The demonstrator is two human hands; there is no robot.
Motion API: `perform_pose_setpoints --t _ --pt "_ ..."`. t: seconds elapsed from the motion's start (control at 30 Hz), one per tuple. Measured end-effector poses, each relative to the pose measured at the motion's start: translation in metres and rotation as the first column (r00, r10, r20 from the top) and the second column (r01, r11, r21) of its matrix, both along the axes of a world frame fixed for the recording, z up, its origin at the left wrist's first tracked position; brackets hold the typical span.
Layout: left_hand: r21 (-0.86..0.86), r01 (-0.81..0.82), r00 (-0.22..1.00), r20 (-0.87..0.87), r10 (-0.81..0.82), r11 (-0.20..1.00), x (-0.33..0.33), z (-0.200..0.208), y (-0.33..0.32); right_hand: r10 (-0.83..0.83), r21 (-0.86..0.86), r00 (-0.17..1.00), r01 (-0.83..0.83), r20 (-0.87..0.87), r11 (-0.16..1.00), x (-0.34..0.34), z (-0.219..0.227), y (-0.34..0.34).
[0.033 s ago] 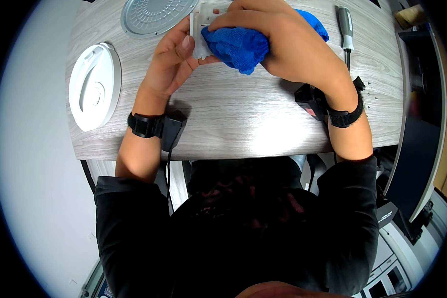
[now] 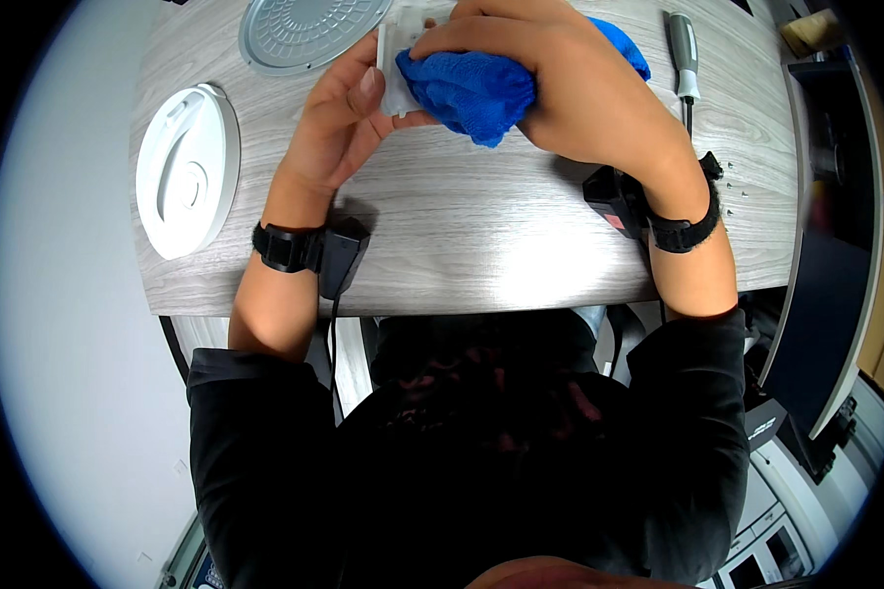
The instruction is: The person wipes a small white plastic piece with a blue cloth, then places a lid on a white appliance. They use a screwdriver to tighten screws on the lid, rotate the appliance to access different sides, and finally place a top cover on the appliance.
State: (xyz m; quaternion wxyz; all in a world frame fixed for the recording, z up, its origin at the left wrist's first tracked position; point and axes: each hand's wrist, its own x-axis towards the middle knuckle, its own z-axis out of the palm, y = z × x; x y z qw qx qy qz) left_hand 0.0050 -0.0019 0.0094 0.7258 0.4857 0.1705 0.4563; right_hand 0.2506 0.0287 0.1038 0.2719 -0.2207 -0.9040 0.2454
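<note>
At the far middle of the table, my left hand (image 2: 342, 123) grips a whitish, translucent plastic part (image 2: 396, 74) by its left side, thumb on the near face and fingers behind. My right hand (image 2: 570, 79) is closed on a blue cloth (image 2: 471, 93) and presses a bunch of it against that part. More of the cloth sticks out beyond the back of my right hand. The cloth and fingers cover much of the part, so its full shape is hidden.
A white oval plastic cover (image 2: 189, 172) lies at the left. A grey round lid-like piece (image 2: 312, 31) with a ridged pattern sits at the far left. A grey-handled screwdriver (image 2: 685, 54) lies at the right, and several small screws (image 2: 744, 187) are scattered near my right wrist.
The fingers of my right hand and the bunched cloth have shifted very slightly on the plastic part. My left hand stays in place.
</note>
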Motion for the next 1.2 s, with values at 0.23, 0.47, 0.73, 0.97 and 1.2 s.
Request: perform_pose_setpoints --t 0.23,0.47,0.73,0.97,1.2 --pt "-0.048 0.015 0.999 -0.044 -0.017 0.999 0.008 0.004 -0.003 -0.108 0.131 0.994 0.110 -0.024 0.985 -0.002 0.006 -0.006" --pt "-0.083 -0.036 0.984 -0.176 0.021 0.996 0.014 0.013 -0.007 -0.182 0.252 0.978 0.153 0.098 0.956 -0.006 0.009 -0.009" --pt "-0.106 -0.030 0.980 -0.201 0.008 0.994 0.013 0.003 -0.005 -0.009 0.209 0.999 0.018 -0.042 0.978 -0.014 -0.004 -0.012" --pt "-0.185 0.072 0.986 -0.133 -0.097 0.980 0.015 0.010 -0.005 -0.175 0.294 0.984 0.167 0.003 0.941 -0.006 -0.001 -0.007" --pt "-0.158 -0.037 0.979 -0.204 0.004 0.987 0.018 0.009 -0.007 -0.082 0.288 0.996 0.086 -0.025 0.954 -0.016 -0.007 -0.014"
